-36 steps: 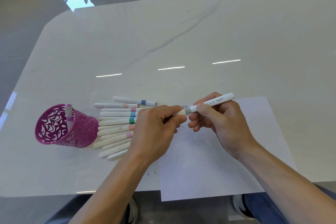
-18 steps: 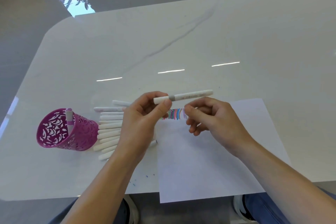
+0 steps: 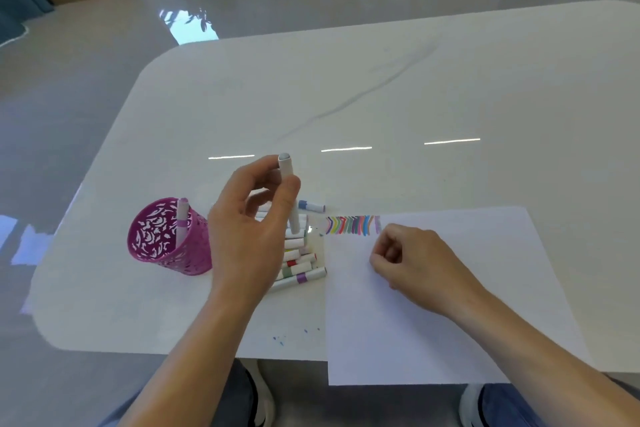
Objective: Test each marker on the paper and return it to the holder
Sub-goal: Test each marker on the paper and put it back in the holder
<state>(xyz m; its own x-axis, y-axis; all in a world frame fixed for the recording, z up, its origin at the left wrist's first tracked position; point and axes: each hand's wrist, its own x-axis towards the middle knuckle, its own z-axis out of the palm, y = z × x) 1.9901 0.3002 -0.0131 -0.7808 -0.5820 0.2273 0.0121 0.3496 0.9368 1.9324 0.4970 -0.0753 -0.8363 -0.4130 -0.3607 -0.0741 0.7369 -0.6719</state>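
The left hand (image 3: pixel 249 232) is up above the worktop (image 3: pixel 381 97). Its grip pinches a white marker (image 3: pixel 286 168) between the thumb and the fingers. The marker stands almost straight up, with its grey cap end on top. It is in the air over the row of markers (image 3: pixel 299 262), a little to the right of the pink holder (image 3: pixel 162 243).

The pink holder has a cut-out pattern in its wall and stands near the left edge of the worktop. One marker with a purple band (image 3: pixel 181 218) leans inside it.

The row of markers lies flat on the worktop, between the holder and the paper (image 3: pixel 450 315). They lie side by side and touch each other. The left hand hides part of the row. One marker with a blue band (image 3: pixel 311 207) lies just behind the row, a bit apart.

The paper is white and lies on the right, with its near edge hanging over the worktop edge. Short colour strokes (image 3: pixel 349 225) sit in a line at its top left corner.

The right hand (image 3: pixel 412 263) rests on the paper, just below the strokes. Its grip is curled in and holds nothing that I can see.

A few small blue spots (image 3: pixel 278 340) dot the worktop near the front edge.
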